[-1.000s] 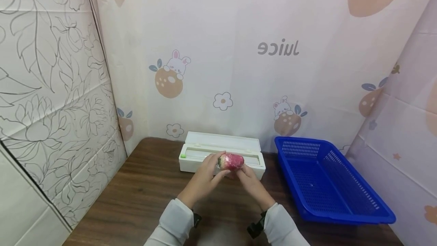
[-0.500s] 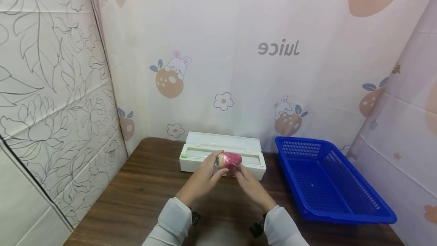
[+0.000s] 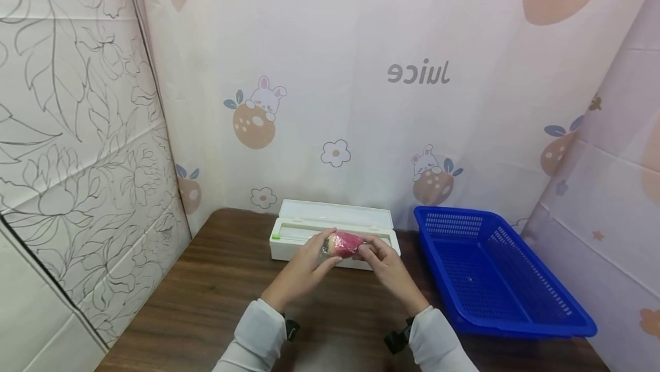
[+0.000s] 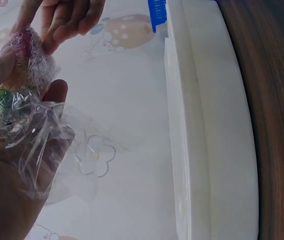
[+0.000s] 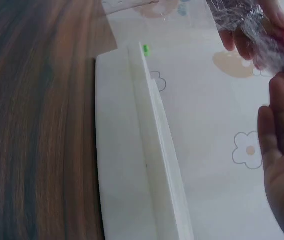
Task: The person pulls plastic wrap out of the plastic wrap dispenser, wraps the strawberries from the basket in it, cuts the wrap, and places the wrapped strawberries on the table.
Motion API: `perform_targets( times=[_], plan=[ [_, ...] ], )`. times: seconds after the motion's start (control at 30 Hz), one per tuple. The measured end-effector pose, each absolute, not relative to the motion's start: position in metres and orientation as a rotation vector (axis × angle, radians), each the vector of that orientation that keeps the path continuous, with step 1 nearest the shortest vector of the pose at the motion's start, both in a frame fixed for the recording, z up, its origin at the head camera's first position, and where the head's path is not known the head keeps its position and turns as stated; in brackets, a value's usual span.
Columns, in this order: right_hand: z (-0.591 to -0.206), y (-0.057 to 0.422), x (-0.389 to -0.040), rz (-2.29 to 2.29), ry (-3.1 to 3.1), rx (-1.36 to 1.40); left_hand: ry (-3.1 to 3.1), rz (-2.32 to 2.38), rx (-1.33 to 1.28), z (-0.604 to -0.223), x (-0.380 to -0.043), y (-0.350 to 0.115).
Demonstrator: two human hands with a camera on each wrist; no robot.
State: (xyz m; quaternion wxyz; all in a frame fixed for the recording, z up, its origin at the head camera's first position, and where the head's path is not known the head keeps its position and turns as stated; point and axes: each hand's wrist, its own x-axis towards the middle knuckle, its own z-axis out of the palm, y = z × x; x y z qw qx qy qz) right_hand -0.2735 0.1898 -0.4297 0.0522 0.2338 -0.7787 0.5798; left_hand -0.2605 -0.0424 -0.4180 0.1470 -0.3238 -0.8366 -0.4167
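Note:
In the head view a pink-red, fruit-like thing (image 3: 345, 244) with a pale, greenish left end is held up in front of a white cling film dispenser (image 3: 304, 253). Clear cling film (image 4: 37, 130) wraps it; a loose flap hangs over the left palm in the left wrist view. My left hand (image 3: 301, 269) grips the left end between thumb and fingers. At the right end, my right hand (image 3: 387, 269) pinches the wrapped thing with thumb and forefinger. Its other fingers are fairly straight in the right wrist view. The thing's exact kind is unclear under the film.
The dispenser's lid (image 3: 335, 213) stands raised at the back, and a green slider (image 3: 276, 237) sits at its left end. A blue perforated basket (image 3: 443, 292) is on the right of the brown wooden table (image 3: 206, 297). Patterned sheets (image 3: 335, 102) surround the table.
My right hand has shifted from below the wrapped thing to its right end, thumb and forefinger now on it. The left hand keeps its hold, moving slightly left.

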Motion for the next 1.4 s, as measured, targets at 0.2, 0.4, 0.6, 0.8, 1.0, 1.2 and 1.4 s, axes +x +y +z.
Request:
perform_targets(
  times=[0.2, 0.4, 0.6, 0.8, 1.0, 1.2, 1.4],
  plan=[
    [-0.431, 0.192, -0.275, 1.902, -2.290, 0.730, -2.390, -1.244, -0.961, -0.415, -0.259, -0.044],
    [-0.433, 0.197, -0.275, 2.044, -2.275, 0.719, -2.418, -1.282, -0.959, -0.416, -0.260, -0.046],
    [-0.432, 0.196, -0.274, 1.924, -2.271, 0.666, -2.414, -1.314, -0.984, -0.416, -0.260, -0.045],
    [-0.429, 0.195, -0.273, 1.734, -2.365, 0.618, -2.428, -1.279, -0.937, -0.416, -0.260, -0.046],
    [-0.425, 0.201, -0.273, 1.785, -2.480, 0.707, -2.444, -1.250, -0.983, -0.416, -0.261, -0.048],
    [-0.421, 0.207, -0.274, 1.790, -2.475, 0.779, -2.455, -1.242, -1.045, -0.415, -0.262, -0.050],
    [-0.416, 0.206, -0.273, 1.775, -2.523, 0.816, -2.454, -1.161, -1.076, -0.414, -0.262, -0.052]
  ],
)
